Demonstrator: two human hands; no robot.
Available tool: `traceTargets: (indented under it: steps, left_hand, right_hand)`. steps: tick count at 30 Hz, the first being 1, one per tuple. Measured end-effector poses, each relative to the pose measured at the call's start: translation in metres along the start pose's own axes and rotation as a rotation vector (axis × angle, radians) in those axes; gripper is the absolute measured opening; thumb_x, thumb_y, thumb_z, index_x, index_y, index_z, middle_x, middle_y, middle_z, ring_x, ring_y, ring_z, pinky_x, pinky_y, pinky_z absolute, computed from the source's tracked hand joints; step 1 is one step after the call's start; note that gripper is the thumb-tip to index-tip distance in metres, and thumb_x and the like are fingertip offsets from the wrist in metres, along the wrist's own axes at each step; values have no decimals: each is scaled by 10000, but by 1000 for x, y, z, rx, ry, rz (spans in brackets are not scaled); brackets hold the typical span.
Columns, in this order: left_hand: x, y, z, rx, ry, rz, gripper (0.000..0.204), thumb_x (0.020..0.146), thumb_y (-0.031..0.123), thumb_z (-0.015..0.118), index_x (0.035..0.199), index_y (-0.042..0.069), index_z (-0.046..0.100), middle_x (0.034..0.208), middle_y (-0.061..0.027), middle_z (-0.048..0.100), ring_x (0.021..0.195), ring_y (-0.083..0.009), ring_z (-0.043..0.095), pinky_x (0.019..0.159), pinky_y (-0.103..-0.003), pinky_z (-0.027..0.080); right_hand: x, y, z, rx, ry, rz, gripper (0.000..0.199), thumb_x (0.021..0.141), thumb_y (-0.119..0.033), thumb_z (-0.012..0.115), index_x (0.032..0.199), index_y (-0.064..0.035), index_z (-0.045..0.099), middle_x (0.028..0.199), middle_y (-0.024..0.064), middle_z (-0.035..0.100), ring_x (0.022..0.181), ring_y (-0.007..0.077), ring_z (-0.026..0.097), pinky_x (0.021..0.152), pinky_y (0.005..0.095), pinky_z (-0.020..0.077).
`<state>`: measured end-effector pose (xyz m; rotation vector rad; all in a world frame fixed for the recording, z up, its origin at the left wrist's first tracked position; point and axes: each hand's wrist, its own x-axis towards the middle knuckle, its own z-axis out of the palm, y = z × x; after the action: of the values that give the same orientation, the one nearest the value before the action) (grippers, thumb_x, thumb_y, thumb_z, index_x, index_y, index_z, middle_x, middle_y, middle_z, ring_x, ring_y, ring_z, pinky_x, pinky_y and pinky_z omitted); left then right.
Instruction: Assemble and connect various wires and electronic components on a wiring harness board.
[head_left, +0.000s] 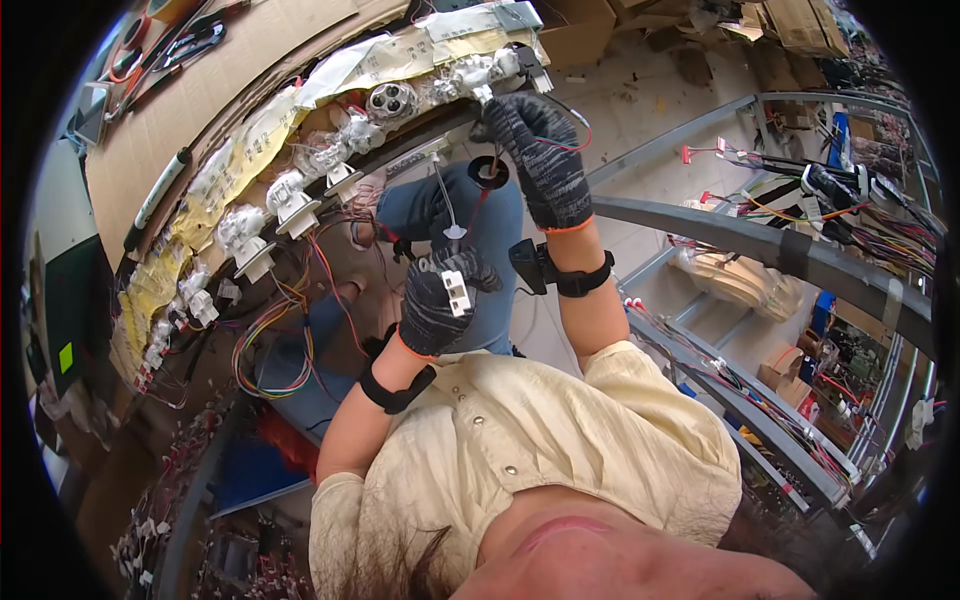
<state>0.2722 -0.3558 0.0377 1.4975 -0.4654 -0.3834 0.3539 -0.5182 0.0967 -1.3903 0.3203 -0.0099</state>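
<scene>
My left hand (440, 300), in a dark grey knit glove, is closed around a white plastic connector (455, 294) with square openings. Just above it, a white cone-shaped piece (454, 232) sits on a thin pale cable leading up to the bench edge. My right hand (541, 158), gloved alike, reaches up to the bench's right end with fingers curled together. Whatever those fingers hold is hidden. Close to their tips is a white wrapped connector (484, 92). A thin red and white wire (588, 135) loops past the back of this hand.
Along the bench edge runs a row of white connectors (290, 205) on yellowish taped paper (250, 150). Coloured wires (270, 350) hang below. A black-and-white marker (160, 200) lies on cardboard. At right, metal rails (760, 235) carry wire bundles (850, 190).
</scene>
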Motion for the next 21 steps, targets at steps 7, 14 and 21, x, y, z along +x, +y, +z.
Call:
traceTargets:
  steps: [7,14,21]
  left_hand:
    - [14,7,10,-515,70,-132,226,667,-104,383,732,5,570,719,-59,557,647,-138,526,589,-252,451]
    - [28,2,6,-819,-5,-108,218,724,-97,378,810,-4,555,755,-54,566,662,-128,518,601,-253,443]
    - [35,16,20,20,535,147,215,806,-69,454,963,17,574,996,-64,560,951,-177,518,870,-301,406]
  right_hand:
    - [3,7,-16,-39,-451,167,277,876,-229,558,1035,-11,622,831,51,651,805,98,592,654,218,444]
    - [0,1,6,206,-281,120,249,859,-216,577,990,-10,627,791,39,641,765,98,591,629,205,456]
    - [8,3,10,54,-33,98,170,818,-180,623,884,-24,641,699,6,595,586,59,523,519,207,418]
